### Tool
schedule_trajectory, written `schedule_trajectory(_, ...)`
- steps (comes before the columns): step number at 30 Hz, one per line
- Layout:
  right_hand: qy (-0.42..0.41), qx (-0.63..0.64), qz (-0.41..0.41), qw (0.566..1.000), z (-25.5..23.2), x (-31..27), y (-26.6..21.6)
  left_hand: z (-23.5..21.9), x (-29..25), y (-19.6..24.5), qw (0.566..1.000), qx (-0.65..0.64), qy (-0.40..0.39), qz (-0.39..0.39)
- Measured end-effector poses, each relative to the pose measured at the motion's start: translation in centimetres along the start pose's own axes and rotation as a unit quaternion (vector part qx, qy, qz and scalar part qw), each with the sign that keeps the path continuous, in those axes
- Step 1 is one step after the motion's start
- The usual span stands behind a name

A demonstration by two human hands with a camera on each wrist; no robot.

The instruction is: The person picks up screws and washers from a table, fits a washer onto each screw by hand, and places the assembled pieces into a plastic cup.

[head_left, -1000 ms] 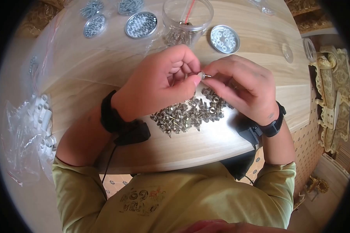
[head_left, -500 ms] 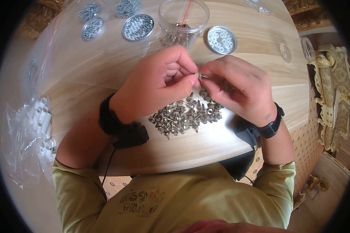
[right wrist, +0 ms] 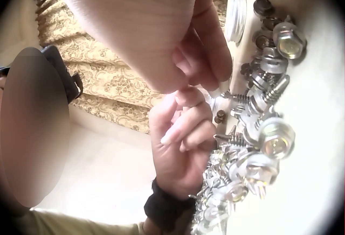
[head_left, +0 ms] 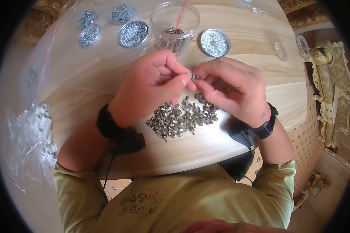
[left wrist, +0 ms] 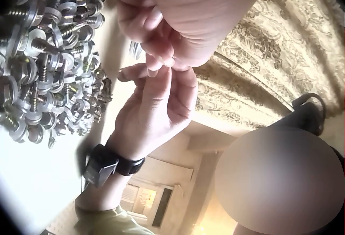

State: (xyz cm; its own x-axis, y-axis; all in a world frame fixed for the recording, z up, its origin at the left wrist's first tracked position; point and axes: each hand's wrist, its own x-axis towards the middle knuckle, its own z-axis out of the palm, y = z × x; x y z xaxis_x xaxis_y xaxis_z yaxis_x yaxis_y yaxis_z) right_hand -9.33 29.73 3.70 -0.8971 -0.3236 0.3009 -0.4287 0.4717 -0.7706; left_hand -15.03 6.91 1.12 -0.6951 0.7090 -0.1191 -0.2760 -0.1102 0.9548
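In the head view a hex-head screw with a pale washer lies between the fingertips of both hands, over the near middle of the table. My left hand pinches its washer end with thumb and forefinger, the other fingers curled in. My right hand has its thumb and forefinger closed in at the shank, which points to the right. Below the hands spreads a pile of hex-head screws with washers. Both wrist views show the fingertips meeting beside this pile, the held screw mostly hidden by fingers.
A clear jar with screws and a red strip stands behind the hands. Right of it is a dish of translucent washers; left, dishes of small metal parts and loose screws. White tube pieces in plastic lie far left.
Both hands, still together at the screw, have shifted slightly left in the head view, as have the table things. More of the shank shows between the fingertips now.
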Motion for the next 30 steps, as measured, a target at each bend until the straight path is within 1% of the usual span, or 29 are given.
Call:
schedule_trajectory(2, 0.028, 0.067, 0.048, 0.996, 0.3, 0.0, -0.2, -0.1, -0.1, -0.2, 1.0, -0.014, -0.005, 0.012)
schedule_trajectory(6, 0.027, 0.065, 0.038, 0.997, 0.2, 0.0, -0.2, 0.0, -0.1, -0.3, 0.999, -0.017, 0.003, 0.027)
schedule_trajectory(9, 0.03, 0.067, 0.046, 0.996, 0.0, 0.1, -0.3, 0.0, -0.2, -0.1, 0.999, -0.001, 0.012, 0.038)
schedule_trajectory(11, 0.04, 0.053, -0.011, 0.998, -0.7, -0.1, 0.5, -0.2, -0.2, -0.1, 0.997, 0.01, 0.028, 0.065)
schedule_trajectory(12, 0.058, 0.098, 0.042, 0.993, -0.7, -0.3, 0.2, -0.1, -0.3, 0.0, 0.997, 0.011, 0.028, 0.066)
schedule_trajectory(13, 0.058, 0.097, 0.041, 0.993, -0.9, -0.3, 0.3, -0.1, -0.4, 0.3, 0.995, 0.041, 0.045, 0.085)
schedule_trajectory(14, 0.085, 0.098, 0.037, 0.991, -1.1, -0.4, 0.6, 0.1, -0.5, 0.5, 0.99, 0.071, 0.061, 0.103)
schedule_trajectory(15, 0.113, 0.099, 0.032, 0.988, -1.4, -0.4, 1.0, 0.4, -0.8, 1.0, 0.99, 0.072, 0.06, 0.104)
schedule_trajectory(16, 0.134, 0.105, 0.019, 0.985, -1.5, -0.3, 1.6, 0.9, -1.2, 1.7, 0.975, 0.121, 0.095, 0.159)
schedule_trajectory(17, 0.147, 0.072, 0.02, 0.986, -2.1, -0.1, 1.7, 1.2, -1.3, 2.2, 0.954, 0.171, 0.127, 0.212)
schedule_trajectory(18, 0.166, 0.062, 0.03, 0.984, -2.3, 0.0, 2.2, 1.1, -1.0, 2.5, 0.953, 0.174, 0.123, 0.213)
schedule_trajectory(20, 0.193, 0.052, 0.04, 0.979, -2.5, 0.4, 2.7, 0.6, 0.0, 3.1, 0.918, 0.158, 0.167, 0.322)
schedule_trajectory(21, 0.191, -0.003, 0.071, 0.979, -2.6, 0.7, 2.8, 0.7, 0.5, 3.8, 0.919, 0.162, 0.162, 0.322)
schedule_trajectory(22, 0.187, -0.058, 0.099, 0.976, -2.6, 1.0, 2.8, 1.2, 1.1, 4.8, 0.926, 0.168, 0.195, 0.276)
schedule_trajectory(23, 0.191, -0.057, 0.095, 0.975, -2.6, 1.1, 2.8, 1.3, 1.5, 5.5, 0.929, 0.174, 0.23, 0.23)
schedule_trajectory(24, 0.169, -0.078, 0.084, 0.979, -2.5, 1.0, 2.9, 0.8, 1.7, 5.6, 0.928, 0.177, 0.229, 0.233)
schedule_trajectory(26, 0.123, -0.099, 0.056, 0.986, -2.3, 1.2, 2.4, -0.1, 1.8, 5.1, 0.927, 0.225, 0.185, 0.237)
schedule_trajectory(27, 0.123, -0.1, 0.055, 0.986, -2.3, 1.3, 2.2, -0.3, 1.8, 4.8, 0.927, 0.224, 0.186, 0.238)
schedule_trajectory(29, -0.036, -0.09, -0.036, 0.995, -2.3, 1.1, 1.9, -0.5, 1.6, 4.1, 0.917, 0.203, 0.179, 0.293)
schedule_trajectory(30, -0.087, -0.005, 0.03, 0.996, -2.2, 0.9, 1.3, -0.4, 1.4, 3.7, 0.918, 0.201, 0.18, 0.291)
